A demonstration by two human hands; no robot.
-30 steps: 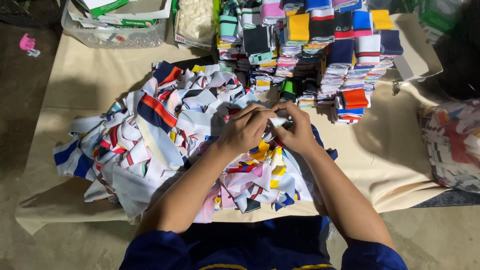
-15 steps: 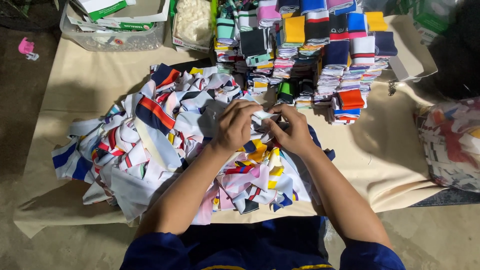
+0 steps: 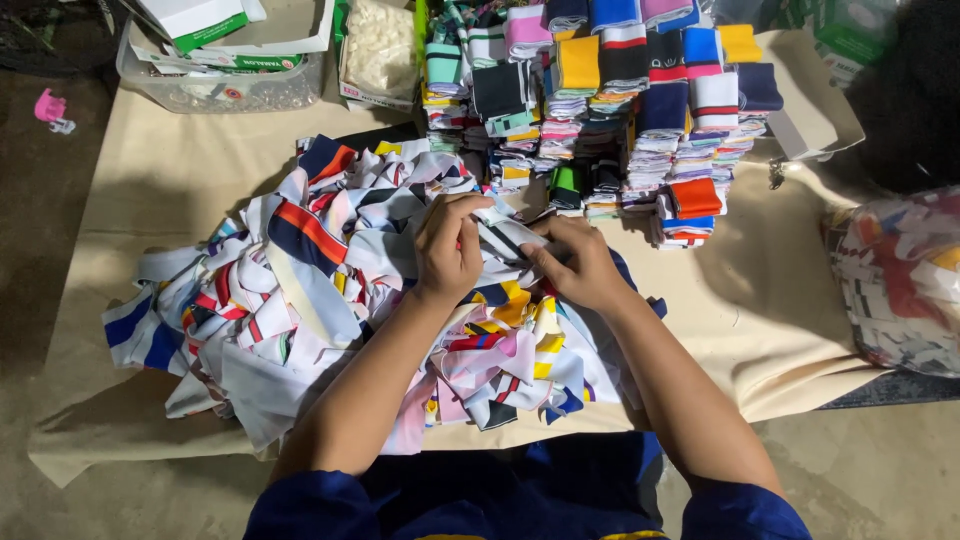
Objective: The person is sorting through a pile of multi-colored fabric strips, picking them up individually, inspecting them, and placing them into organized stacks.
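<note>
- Both hands are busy on one piece: the left hand (image 3: 450,248) is curled shut around a small striped fabric piece (image 3: 500,232), and the right hand (image 3: 578,262) is pressed onto the same piece with its fingers closed on the far end.
- The piece is held right on top of the loose pile of striped knit strips (image 3: 330,300), roughly mid-surface, a bit toward the near edge.
- Step in hand, as far as can be judged: a single strip is being flattened or folded between the two hands, pulled out of the messy heap.
- Neatly folded stacks (image 3: 610,100) are lined up along the far edge of the surface (image 3: 760,300), toward the right corner, sorted by colour.
- Next move would probably call for the fold to be squared up and a matching stack to be picked out, so colour needs checking first.
- A clear bin with boxes (image 3: 220,70) is parked at the far left corner, and a clear bag of scraps (image 3: 900,280) hangs off the right edge.
</note>
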